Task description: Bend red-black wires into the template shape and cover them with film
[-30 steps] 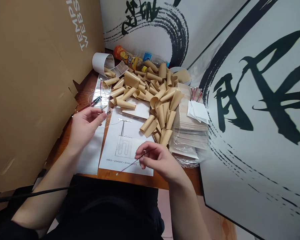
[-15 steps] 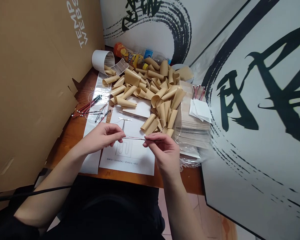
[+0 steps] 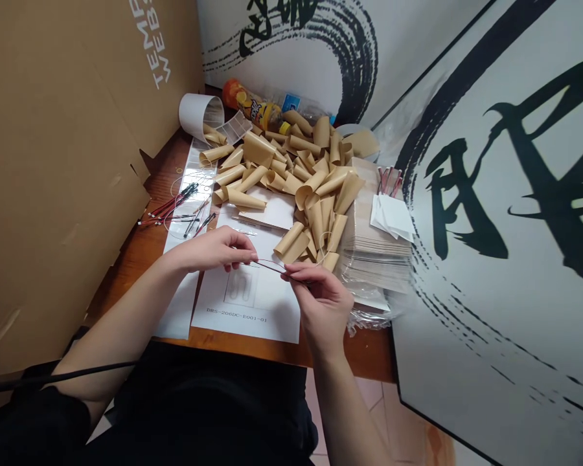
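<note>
In the head view, taking the clock's centre at the thin dark-red wires [image 3: 271, 264], both grips are closed on them: the left grip [image 3: 221, 249] pinches one end at 9 o'clock, the right grip [image 3: 320, 291] the other at 4 o'clock. The wires span the gap in mid-air over the printed sheet [image 3: 247, 330], slightly bowed rather than taut. How firmly either pinch holds cannot be told, nor can the ends hidden behind the fingers.

The likeliest fault, I judge, is a slip: strands this thin give the fingertips little to bear on. A hard pull between the two grips could also strain any joint tucked inside.

A pale thin loop [image 3: 325, 241] stands out at 2 o'clock, in front of the curled brown papers [image 3: 258, 147], which spread from 11 to 2 o'clock. Whether it touches them is unclear; if it hooks a curl, a sideways sweep could tug it or scatter the pile.

At 10 o'clock, the loose wire bundle [image 3: 175, 200] lies on the counter [image 3: 369, 353] among looping strands that could tangle if the left grip reaches in carelessly. At 3 o'clock, the plastic-wrapped stack [image 3: 376, 252] leaves the right grip little elbow room; a knock could dislodge the white slips [image 3: 392, 213] on top.
</note>
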`<state>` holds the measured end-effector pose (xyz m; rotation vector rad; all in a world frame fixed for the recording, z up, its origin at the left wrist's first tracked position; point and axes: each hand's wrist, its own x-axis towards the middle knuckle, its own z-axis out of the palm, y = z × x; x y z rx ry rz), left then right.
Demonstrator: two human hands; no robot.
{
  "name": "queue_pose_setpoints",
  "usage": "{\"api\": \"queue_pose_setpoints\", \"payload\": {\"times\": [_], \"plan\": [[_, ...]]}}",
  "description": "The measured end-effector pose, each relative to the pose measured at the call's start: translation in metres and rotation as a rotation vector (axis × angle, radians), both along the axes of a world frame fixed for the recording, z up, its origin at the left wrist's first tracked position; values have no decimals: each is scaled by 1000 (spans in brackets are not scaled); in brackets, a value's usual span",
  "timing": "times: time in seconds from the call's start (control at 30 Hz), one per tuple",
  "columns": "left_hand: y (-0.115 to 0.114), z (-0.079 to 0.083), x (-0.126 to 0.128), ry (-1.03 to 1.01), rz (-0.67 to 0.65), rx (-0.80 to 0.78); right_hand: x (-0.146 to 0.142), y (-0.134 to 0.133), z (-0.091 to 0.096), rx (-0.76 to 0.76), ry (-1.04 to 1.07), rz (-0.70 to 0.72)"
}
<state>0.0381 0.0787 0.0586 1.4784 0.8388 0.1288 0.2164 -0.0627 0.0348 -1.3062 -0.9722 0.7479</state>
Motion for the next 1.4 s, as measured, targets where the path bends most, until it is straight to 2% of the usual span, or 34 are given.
{"api": "queue_pose_setpoints", "payload": {"times": [0.2, 0.4, 0.63, 0.8, 1.03, 1.2, 1.3, 1.4], "plan": [[12, -4, 1, -111, 73, -84, 0, 0, -9, 16, -129, -39], [13, -15, 2, -210, 237, -104, -7, -1, -15, 40, -303, 37], [5, -17, 4, -325, 395, -293, -4, -7, -21, -139, -235, 81], [3, -22, 6, -312, 505, -245, 1, -13, -21, -146, -331, 39], [0, -22, 9, -311, 494, -231, -1, -16, -23, -47, -512, 19], [-4, -22, 10, -282, 502, -236, -4, -15, -18, 39, -639, -1], [-6, -26, 10, -280, 508, -229, -6, -18, -15, 94, -763, -43], [-8, -28, 8, -275, 520, -200, -7, -26, -11, 120, -870, -156]]}}
